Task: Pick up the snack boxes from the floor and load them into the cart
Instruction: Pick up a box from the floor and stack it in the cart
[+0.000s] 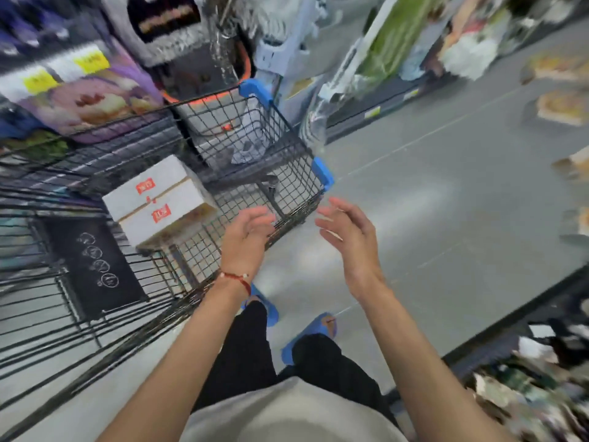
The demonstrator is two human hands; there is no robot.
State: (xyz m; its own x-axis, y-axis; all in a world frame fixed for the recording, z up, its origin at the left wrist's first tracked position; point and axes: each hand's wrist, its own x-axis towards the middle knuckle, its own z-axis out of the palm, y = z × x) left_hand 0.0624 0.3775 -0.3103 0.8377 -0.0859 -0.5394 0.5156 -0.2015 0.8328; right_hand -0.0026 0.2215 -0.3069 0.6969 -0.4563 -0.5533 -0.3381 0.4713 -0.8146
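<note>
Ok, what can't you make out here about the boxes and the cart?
Head view:
- Floor boxes, far right: motion-blurred, some cut by the edge; count unclear.
- White boxes in the cart: red labels too blurred to read.
- Cart's rear end: cut off at the left edge.

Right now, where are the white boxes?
Head view, left of centre: the white boxes sit inside the wire cart, left of the left hand and next to the black sign.

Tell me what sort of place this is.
Most likely a shop aisle: a wire cart holding white boxes, yellow price tags at left, and packaged goods along both sides.
</note>
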